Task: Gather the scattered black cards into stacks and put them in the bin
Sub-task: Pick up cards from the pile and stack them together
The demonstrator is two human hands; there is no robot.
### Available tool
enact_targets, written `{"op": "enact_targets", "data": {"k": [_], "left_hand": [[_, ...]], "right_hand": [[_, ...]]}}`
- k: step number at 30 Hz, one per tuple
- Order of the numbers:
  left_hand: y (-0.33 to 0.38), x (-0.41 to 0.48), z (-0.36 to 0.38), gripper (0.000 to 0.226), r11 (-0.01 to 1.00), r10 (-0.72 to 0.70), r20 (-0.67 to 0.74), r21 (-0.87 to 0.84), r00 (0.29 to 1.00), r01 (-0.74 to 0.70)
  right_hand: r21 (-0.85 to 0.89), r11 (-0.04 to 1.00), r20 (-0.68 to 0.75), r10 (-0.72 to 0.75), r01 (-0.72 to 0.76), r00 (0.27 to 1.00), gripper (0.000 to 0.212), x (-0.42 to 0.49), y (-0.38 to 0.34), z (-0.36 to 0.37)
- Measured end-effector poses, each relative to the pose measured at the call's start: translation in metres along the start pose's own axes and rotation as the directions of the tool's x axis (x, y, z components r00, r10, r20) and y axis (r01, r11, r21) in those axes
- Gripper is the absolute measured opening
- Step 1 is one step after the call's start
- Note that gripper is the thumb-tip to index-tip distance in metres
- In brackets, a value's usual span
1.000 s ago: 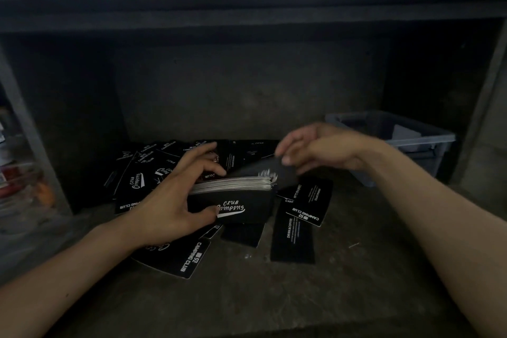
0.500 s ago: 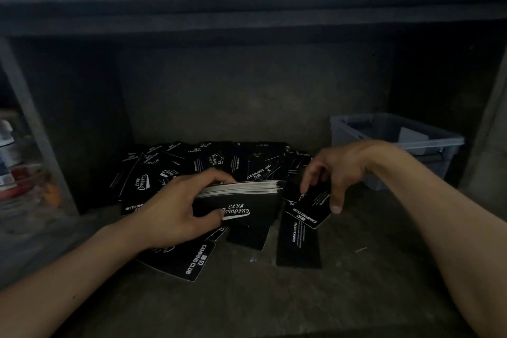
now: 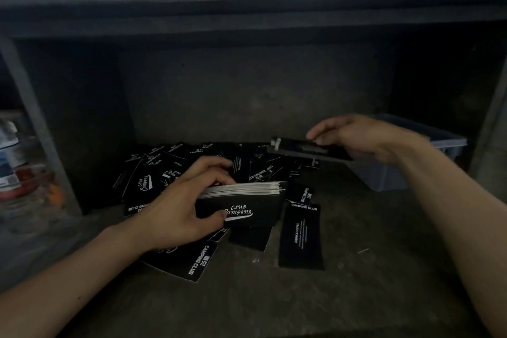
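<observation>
1. Head view: the right hand (image 3: 354, 137), down among the scattered cards (image 3: 247, 164) half a second ago, has risen. Its fingers now pinch a black card (image 3: 307, 149) above them, one more probably bound for the stack (image 3: 247, 202).
2. The left hand (image 3: 181, 208) curls its fingers round that stack, on edge over loose cards on the surface (image 3: 356, 291).
3. The bin (image 3: 445, 143) sits behind the right hand, its contents hidden.

White script "CLUB Camping" faces us on the stack (image 3: 241, 208) in the left hand (image 3: 175, 211). Same logo on a pile card (image 3: 142, 186) behind. Lower down, a loose card (image 3: 192, 266) reads "CAMPING CLUB". The long card (image 3: 300, 239) says "DRINK&COFFEE". Print on the right hand's (image 3: 354, 137) lifted card (image 3: 301, 149) is too blurred to read.
</observation>
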State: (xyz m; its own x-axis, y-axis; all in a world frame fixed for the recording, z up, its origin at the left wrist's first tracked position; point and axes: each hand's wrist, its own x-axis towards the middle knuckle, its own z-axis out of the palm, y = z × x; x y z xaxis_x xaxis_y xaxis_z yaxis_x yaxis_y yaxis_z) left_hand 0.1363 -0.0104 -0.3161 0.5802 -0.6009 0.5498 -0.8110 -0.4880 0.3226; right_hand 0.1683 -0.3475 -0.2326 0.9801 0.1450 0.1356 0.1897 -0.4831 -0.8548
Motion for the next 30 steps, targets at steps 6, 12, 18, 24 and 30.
{"op": "enact_targets", "data": {"k": [6,12,18,24,30], "left_hand": [[0.003,0.0,0.0,0.078,0.994,-0.081,0.011,-0.071,0.997,0.082],[0.005,0.001,-0.001,0.045,0.998,-0.013,0.003,-0.055,1.0,0.013],[-0.001,-0.001,-0.01,0.022,1.0,0.014,0.006,0.025,1.0,-0.015],[-0.001,-0.003,-0.011,0.043,0.999,-0.032,0.071,-0.011,0.997,0.033],[-0.002,-0.002,-0.008,0.031,1.0,0.003,0.058,0.0,0.998,-0.003]], "right_hand": [[-0.164,0.978,0.305,0.174,-0.129,0.936,0.02,-0.004,-0.004,0.072],[-0.094,0.966,0.052,-0.237,0.241,0.97,0.022,0.017,-0.013,0.075],[-0.304,0.884,0.389,-0.225,0.355,0.893,0.039,0.046,0.006,0.1],[-0.548,0.801,0.235,-0.131,0.243,0.963,0.039,0.046,0.018,0.073],[-0.381,0.918,0.182,-0.042,0.11,0.982,0.033,0.028,0.02,0.038]]}}
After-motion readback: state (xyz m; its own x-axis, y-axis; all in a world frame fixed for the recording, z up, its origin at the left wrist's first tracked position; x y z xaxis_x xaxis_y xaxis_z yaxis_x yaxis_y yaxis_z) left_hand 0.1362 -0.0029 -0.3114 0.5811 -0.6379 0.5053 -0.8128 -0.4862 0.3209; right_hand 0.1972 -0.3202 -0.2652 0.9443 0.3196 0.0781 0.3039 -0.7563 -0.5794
